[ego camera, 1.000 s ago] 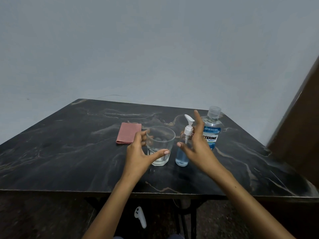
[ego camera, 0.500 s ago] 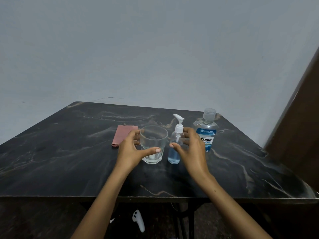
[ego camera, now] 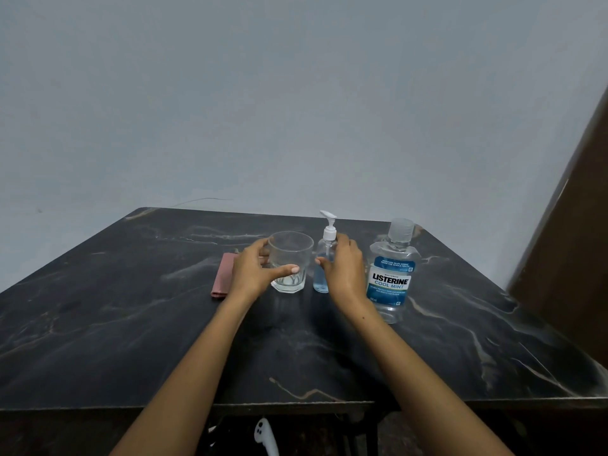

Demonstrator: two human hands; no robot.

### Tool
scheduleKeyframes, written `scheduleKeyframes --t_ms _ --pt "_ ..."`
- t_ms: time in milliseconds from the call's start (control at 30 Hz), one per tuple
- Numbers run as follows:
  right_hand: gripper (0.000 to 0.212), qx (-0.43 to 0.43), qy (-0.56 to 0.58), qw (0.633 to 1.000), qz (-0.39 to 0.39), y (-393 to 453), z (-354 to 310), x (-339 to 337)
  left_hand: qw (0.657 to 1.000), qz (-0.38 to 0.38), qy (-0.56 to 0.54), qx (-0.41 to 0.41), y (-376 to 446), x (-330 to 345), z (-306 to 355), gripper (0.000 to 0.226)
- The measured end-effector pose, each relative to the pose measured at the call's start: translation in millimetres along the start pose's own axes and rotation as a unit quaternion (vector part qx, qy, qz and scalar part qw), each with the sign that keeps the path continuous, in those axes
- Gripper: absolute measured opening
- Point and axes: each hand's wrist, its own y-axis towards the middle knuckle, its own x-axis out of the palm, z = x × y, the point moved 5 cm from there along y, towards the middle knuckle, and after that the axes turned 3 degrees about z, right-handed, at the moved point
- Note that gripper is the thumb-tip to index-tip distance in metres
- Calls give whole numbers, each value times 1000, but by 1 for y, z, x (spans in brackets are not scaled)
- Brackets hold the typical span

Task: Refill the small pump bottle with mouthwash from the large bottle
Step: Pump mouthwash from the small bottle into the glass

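A small clear pump bottle (ego camera: 321,278) with a white pump head and a little blue liquid stands upright mid-table. My right hand (ego camera: 343,269) wraps around its right side, thumb in front, fingers behind. Left of it stands a clear drinking glass (ego camera: 291,258); my left hand (ego camera: 255,269) holds it from the left, thumb across its front. The large mouthwash bottle (ego camera: 393,274), capped, with a blue label, stands upright just right of my right hand.
A folded pink cloth (ego camera: 223,278) lies on the dark marble table (ego camera: 131,324) left of my left hand, partly hidden by it. A brown panel (ego camera: 572,251) rises at the right. A white controller (ego camera: 265,436) lies on the floor below the table's front edge.
Both hands have moved forward and closed in: the left around the glass, the right around the pump bottle. The head view has shifted, so objects sit differently in frame.
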Motion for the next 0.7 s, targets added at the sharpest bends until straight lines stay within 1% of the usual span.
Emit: scheduleKeyframes --t_ms 300,367,433,500,567,633,700 --pt "32 44 62 997 21 16 8 13 1000 -20 -16 -3 12 10 -2 82" --pt "35 58 77 995 9 16 8 16 1000 -24 -13 -4 11 10 0 83" --pt "42 77 84 993 -7 15 7 17 1000 -25 -4 2 8 11 3 82" --pt "56 88 82 992 -28 10 5 17 1000 2 11 8 1 9 7 82" --pt "62 87 71 992 -50 -2 4 12 997 64 39 22 -12 3 15 77" --pt "56 66 66 994 -60 -22 3 -1 991 116 47 50 -29 -1 25 61" --pt "48 31 87 994 -58 -49 7 -20 988 128 42 78 -49 1 36 44"
